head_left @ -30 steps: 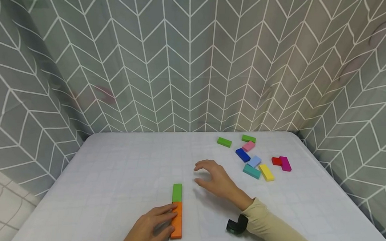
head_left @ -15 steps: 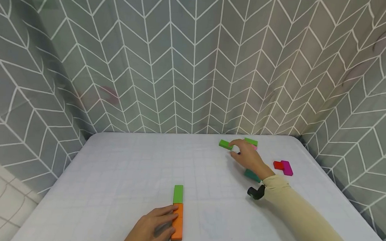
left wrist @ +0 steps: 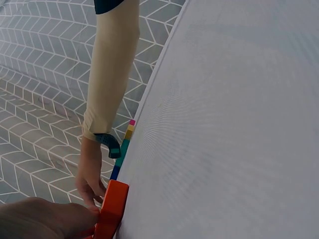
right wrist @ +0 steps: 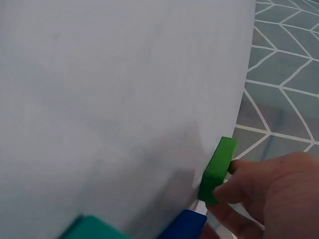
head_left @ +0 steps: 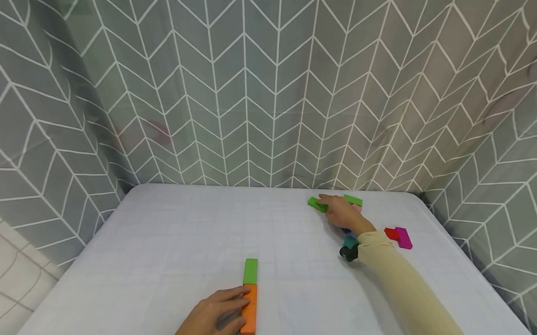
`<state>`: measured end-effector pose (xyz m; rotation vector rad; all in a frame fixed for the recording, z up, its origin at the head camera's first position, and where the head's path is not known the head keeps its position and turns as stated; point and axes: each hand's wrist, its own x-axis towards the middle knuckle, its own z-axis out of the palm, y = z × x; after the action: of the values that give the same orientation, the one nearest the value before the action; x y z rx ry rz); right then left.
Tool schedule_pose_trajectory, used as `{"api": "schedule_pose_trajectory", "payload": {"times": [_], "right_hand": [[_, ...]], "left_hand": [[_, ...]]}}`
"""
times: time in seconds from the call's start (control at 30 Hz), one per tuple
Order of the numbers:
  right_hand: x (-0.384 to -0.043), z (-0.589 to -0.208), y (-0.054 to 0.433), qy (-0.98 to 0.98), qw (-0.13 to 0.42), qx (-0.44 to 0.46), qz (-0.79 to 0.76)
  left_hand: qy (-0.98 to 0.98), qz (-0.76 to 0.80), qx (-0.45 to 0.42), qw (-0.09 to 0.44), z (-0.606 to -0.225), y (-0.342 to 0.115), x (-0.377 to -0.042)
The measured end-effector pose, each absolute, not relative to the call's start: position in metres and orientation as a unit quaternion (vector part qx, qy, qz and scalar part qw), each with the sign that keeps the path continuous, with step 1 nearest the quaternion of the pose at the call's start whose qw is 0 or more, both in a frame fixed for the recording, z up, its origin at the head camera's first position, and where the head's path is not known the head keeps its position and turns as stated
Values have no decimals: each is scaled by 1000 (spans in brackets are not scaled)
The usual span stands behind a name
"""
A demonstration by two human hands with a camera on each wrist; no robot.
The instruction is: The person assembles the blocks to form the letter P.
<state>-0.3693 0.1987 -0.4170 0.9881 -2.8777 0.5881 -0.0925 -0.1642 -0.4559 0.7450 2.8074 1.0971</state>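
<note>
My left hand (head_left: 217,314) rests its fingertips on an orange block (head_left: 250,313) lying lengthwise near the front. The left wrist view shows the thumb against this orange block (left wrist: 112,209). Touching its far end, in line, lies a light green block (head_left: 251,271). Toward the back, my right hand (head_left: 342,212) pinches another green block (head_left: 315,204) between thumb and fingers. In the right wrist view, that green block (right wrist: 218,172) stands tilted beside a blue block (right wrist: 184,225). A teal block (right wrist: 94,229) is at the bottom edge there.
Behind the right hand lie a third green block (head_left: 353,200) and a pink block (head_left: 357,207), partly covered. Red (head_left: 390,233) and magenta (head_left: 403,238) blocks touch farther right. A patterned curtain (head_left: 272,87) hangs beyond the white table's (head_left: 192,224) back edge.
My right hand has moved back and right from the middle of the table and has taken hold of the green block at the back. The left hand stays on the orange block.
</note>
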Motion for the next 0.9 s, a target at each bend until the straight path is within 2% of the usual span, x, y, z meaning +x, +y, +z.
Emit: {"api": "schedule_pose_trajectory", "payload": {"times": [0.17, 0.4, 0.6, 0.9], "right_hand": [[-372, -415, 199, -931, 1, 317, 183], [-371, -416, 202, -930, -17, 308, 199], [-368, -418, 206, -930, -27, 291, 223], [-342, -406, 183, -904, 26, 313, 290]], "left_hand": [[905, 350, 241, 15, -455, -163, -92], [903, 340, 262, -22, -459, -163, -92], [901, 346, 261, -15, -460, -163, -91], [903, 346, 256, -8, -457, -163, -91]]}}
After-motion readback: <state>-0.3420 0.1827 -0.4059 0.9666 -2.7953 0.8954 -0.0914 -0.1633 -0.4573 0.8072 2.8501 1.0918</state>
